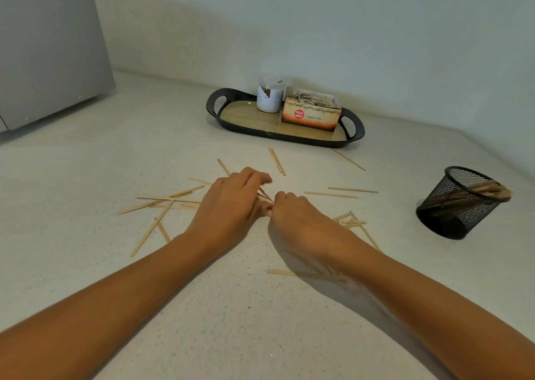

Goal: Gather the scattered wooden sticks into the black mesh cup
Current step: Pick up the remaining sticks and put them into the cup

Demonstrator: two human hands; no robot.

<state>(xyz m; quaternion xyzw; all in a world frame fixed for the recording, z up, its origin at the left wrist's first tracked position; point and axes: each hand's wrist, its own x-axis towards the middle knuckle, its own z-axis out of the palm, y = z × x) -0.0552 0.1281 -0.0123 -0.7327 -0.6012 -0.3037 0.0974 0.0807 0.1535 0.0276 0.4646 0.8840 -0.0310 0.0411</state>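
Note:
Several thin wooden sticks (162, 203) lie scattered over the pale countertop, in a pile at the left, a few beyond my hands and more under my right wrist. The black mesh cup (460, 203) stands at the right, tilted in this wide view, with several sticks leaning inside it. My left hand (231, 203) and my right hand (298, 214) meet at the middle of the counter, palms down. Both pinch at a few sticks between them; the fingertips hide most of those sticks.
A black-rimmed tray (223, 113) with a wood-look floor sits at the back, holding a white jar (269, 95) and a box of tea sachets (311, 113). A grey appliance (49, 46) stands at the far left. White walls close the corner behind.

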